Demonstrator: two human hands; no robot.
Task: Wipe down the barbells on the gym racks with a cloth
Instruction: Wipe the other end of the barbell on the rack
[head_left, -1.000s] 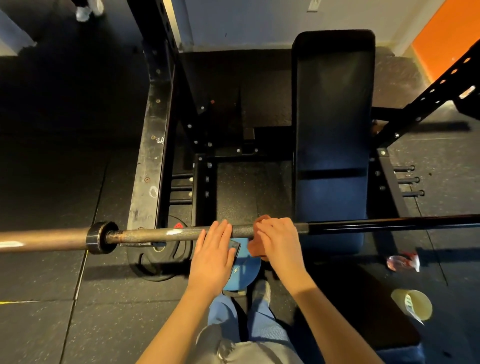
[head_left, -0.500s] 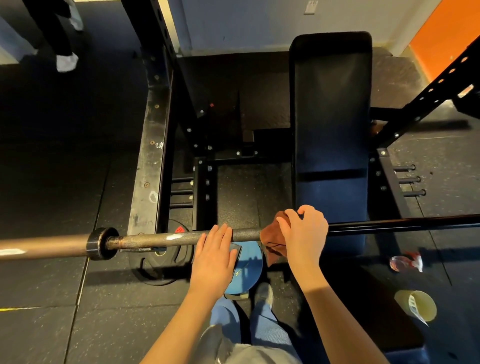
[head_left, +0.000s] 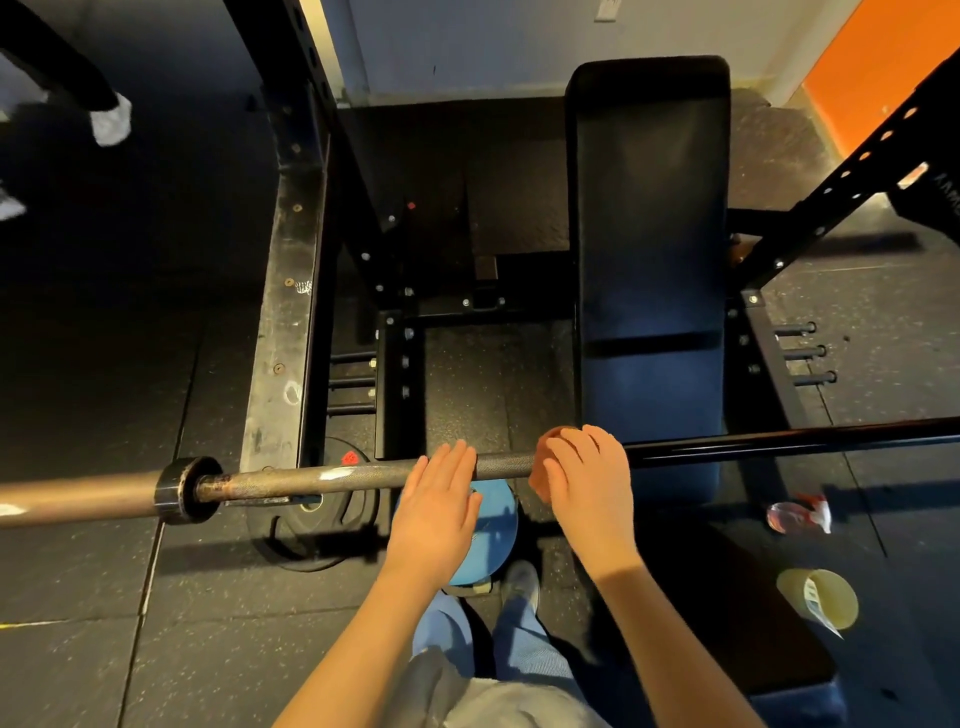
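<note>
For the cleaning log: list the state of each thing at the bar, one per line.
barbell: level, rust near its collar.
cloth: bunched round the barbell under the right hand.
left hand: fingers straight, resting on the barbell.
right hand: grips the cloth against the barbell.

We see the black rubber floor (head_left: 104, 649); on it lie a black weight plate (head_left: 306, 525), a blue disc (head_left: 496, 540) just beside it, and a crumpled wrapper (head_left: 800, 515).

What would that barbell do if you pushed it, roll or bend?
Probably roll: the barbell is round, which may be why the left hand rests flat on it. It looks like steel, so likely stiff and heavy. Its knurled middle should feel grippy, not slippery.
</note>
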